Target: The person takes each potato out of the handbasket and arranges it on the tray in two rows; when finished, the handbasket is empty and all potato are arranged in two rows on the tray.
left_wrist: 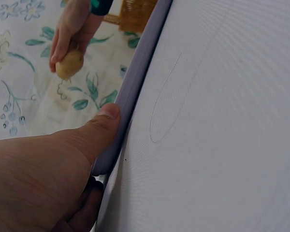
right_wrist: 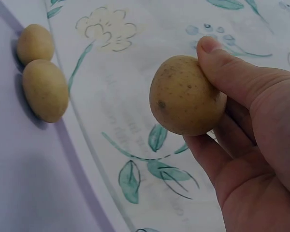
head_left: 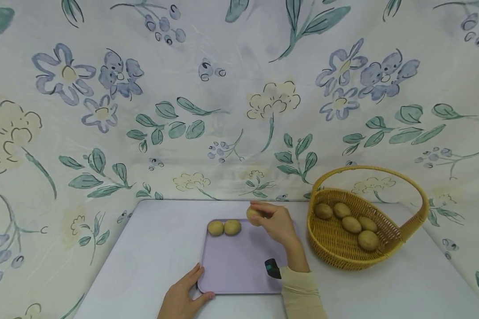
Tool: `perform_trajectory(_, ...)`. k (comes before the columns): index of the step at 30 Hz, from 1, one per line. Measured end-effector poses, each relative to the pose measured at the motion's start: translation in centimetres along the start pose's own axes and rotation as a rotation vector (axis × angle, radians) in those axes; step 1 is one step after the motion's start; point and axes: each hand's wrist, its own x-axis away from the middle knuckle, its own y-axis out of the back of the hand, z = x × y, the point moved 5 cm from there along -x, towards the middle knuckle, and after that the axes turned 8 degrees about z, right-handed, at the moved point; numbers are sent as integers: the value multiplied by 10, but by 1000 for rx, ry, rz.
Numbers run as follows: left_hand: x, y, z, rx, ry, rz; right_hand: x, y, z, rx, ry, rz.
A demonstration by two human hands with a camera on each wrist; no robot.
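Observation:
My right hand [head_left: 279, 224] holds a potato [right_wrist: 181, 99] between thumb and fingers, raised above the far edge of a pale purple tray [head_left: 241, 263]. Two more potatoes, a left one [head_left: 215, 228] and a right one [head_left: 233, 227], lie side by side in the tray's far left corner. At the near left corner, my left hand [head_left: 183, 294] grips the tray, with its thumb [left_wrist: 106, 121] against the near rim and its fingers along the left side. The left fingers are mostly hidden in the left wrist view.
To the right of the tray stands a yellow wicker basket [head_left: 335, 260] with a tall arched handle [head_left: 371, 168], holding several potatoes [head_left: 351, 224]. Both stand on a white table [head_left: 155, 248]. Behind the table hangs a floral cloth [head_left: 223, 177].

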Motion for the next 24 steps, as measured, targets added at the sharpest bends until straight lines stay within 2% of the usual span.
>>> perform_trajectory(7,0,0,-1,-4,-1,1,-4,-9,-11,15,-2,-23)
perform_trajectory(16,0,0,-1,-20,11,6,-8,-20,-27,58,-32,-10)
perform_trajectory(24,0,-2,0,-43,22,22,-11,-27,-41,108,-92,-20)
